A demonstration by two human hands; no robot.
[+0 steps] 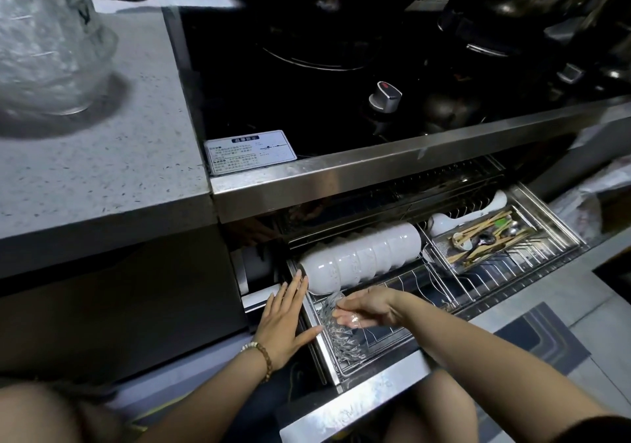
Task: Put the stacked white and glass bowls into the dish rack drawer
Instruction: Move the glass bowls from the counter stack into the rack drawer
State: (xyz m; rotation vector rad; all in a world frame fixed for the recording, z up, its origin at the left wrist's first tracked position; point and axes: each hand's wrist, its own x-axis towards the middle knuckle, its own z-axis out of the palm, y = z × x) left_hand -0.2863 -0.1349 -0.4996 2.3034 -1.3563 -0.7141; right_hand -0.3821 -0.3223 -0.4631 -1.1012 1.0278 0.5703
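Note:
A row of stacked white bowls (365, 255) lies on its side in the rear left of the pulled-out dish rack drawer (485, 301). My left hand (283, 319) is flat with straight fingers, its fingertips touching the left end of the white stack. In front of it stand cut-glass bowls (341, 337) on edge in the wire rack. My right hand (367, 308) reaches in from the right and holds the rim of the glass bowls, fingers curled over it.
A steel cutlery tray (485, 239) with chopsticks and spoons sits in the drawer's right half, beside a white ladle (444, 220). Above is the black hob with a knob (384, 96) and a grey countertop (102, 169) bearing a clear jug (44, 40). My knees are below.

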